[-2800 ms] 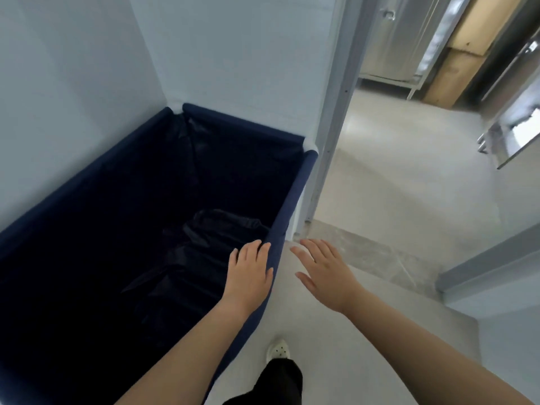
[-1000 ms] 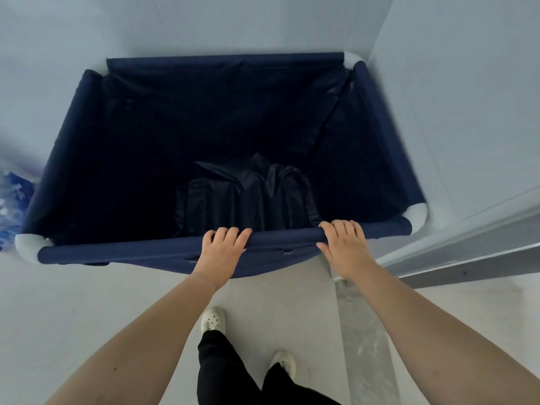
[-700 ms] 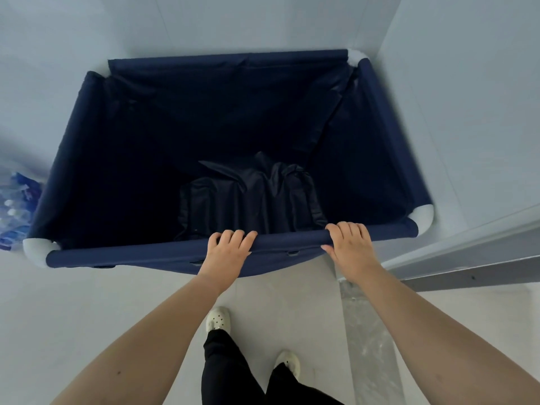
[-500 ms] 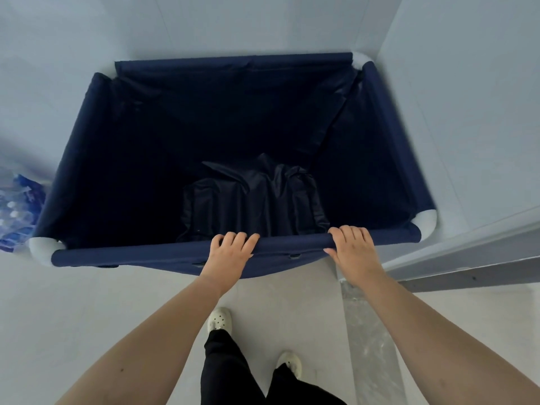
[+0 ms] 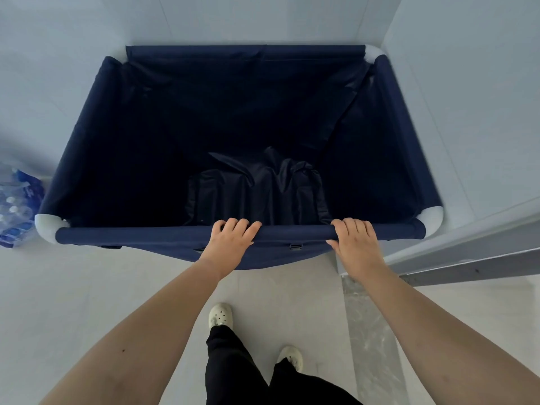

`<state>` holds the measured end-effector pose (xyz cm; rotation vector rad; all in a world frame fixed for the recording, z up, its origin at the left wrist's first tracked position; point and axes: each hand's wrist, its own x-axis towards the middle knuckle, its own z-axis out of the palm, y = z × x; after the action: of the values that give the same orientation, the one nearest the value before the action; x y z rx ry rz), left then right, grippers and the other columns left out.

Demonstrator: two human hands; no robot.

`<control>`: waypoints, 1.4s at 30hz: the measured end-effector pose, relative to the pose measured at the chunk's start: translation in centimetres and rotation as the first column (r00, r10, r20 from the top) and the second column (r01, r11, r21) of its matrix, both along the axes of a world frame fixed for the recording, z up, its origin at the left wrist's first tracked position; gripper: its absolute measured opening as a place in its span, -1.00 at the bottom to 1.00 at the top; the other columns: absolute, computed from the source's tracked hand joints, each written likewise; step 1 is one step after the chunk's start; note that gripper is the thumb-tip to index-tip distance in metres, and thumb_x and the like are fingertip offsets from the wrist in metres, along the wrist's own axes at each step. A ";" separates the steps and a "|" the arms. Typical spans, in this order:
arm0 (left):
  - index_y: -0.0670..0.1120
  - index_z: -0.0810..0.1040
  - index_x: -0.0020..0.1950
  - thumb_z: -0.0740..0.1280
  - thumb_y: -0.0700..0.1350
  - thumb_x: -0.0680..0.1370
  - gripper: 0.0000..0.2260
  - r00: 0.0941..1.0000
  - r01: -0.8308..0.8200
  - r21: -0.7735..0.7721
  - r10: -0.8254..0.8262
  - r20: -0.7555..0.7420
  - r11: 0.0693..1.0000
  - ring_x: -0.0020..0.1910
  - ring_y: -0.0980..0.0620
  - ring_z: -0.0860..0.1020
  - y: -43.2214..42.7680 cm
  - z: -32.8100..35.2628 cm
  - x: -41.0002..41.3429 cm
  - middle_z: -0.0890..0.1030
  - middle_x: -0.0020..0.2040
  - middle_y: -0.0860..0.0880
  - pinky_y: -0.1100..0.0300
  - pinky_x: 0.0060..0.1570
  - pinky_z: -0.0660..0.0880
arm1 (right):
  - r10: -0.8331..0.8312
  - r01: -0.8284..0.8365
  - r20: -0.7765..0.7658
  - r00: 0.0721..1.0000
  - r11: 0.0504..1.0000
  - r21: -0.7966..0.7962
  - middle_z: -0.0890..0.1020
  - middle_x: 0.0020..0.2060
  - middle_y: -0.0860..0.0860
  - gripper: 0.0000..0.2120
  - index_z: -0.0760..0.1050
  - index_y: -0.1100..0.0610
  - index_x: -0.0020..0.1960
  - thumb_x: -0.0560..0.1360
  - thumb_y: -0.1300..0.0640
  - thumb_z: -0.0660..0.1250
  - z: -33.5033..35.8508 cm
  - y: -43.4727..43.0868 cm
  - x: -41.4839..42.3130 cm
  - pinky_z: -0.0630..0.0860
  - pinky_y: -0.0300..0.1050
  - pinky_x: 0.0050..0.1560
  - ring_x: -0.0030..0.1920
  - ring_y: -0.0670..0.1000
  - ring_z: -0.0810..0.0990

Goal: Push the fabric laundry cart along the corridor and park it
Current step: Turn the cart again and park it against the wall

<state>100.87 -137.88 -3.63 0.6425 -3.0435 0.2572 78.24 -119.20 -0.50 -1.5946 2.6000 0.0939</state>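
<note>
Head view, looking down over both forearms. The fabric laundry cart (image 5: 163, 238), a navy cloth bin slung on a padded rectangular frame with pale rounded corner pieces, stands in a corner of pale walls: its far rail lies along the far wall and its right rail runs close beside the right wall. Dark crumpled cloth (image 5: 260, 194) lies at the bottom of the bin, toward the near side.

Both hands rest on the near rail. The left hand (image 5: 230, 244) sits near the rail's middle, fingers curled over the top and down the inner face, palm pressed on the rail. The right hand (image 5: 355, 242) sits further right, fingers likewise hooked over the rail, thumb spread along the near face. Each hand is closed around the rail in a gripping hold; the hands are apart, with bare rail between them.

A plastic-wrapped pack of bottles (image 5: 16, 206), blue and clear, lies on the floor just left of the cart's near left corner. A grey door frame (image 5: 467, 258) runs at the right. Below, two pale perforated shoes (image 5: 220, 315) and dark trousers stand on the light floor.
</note>
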 end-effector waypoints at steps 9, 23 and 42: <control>-0.05 0.28 0.36 0.28 -0.03 0.54 -0.58 0.999 -0.006 0.015 0.005 0.038 1.000 -0.06 -0.04 0.47 -1.5 0.2 -1.1 0.52 0.04 -0.02 0.02 0.05 0.43 | 0.004 -0.004 -0.021 1.000 1.000 0.022 0.57 -0.09 0.19 -0.61 0.45 0.26 0.14 0.44 0.04 0.40 0.2 -1.8 -1.0 0.45 0.15 0.07 -0.08 0.22 0.53; -0.04 0.23 0.41 0.17 0.04 0.59 -0.59 0.994 -0.056 0.076 0.048 0.102 0.996 0.04 -0.06 0.46 -1.2 0.9 -1.0 0.50 0.14 -0.03 0.01 0.14 0.38 | 0.002 -0.002 -0.002 1.000 0.998 0.062 0.51 0.01 0.22 -0.56 0.38 0.26 0.24 0.51 -0.01 0.28 -0.4 -1.8 -1.2 0.34 0.17 0.18 0.00 0.26 0.46; -0.03 -0.07 0.52 0.00 0.07 0.63 -0.50 0.900 -0.422 0.163 0.391 0.192 0.892 0.50 -0.09 0.02 -12.5 3.2 17.7 0.10 0.53 -0.08 -0.12 0.44 -0.04 | -0.116 0.111 0.089 0.989 0.992 0.066 0.31 0.37 0.21 -0.34 0.19 0.21 0.40 0.51 -0.25 0.08 -0.6 -7.0 6.7 -0.01 0.23 0.45 0.40 0.20 0.20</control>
<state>118.58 -150.34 -0.42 1.3429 -3.0683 -0.0019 84.96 -126.22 -1.05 -1.3937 2.5838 0.0880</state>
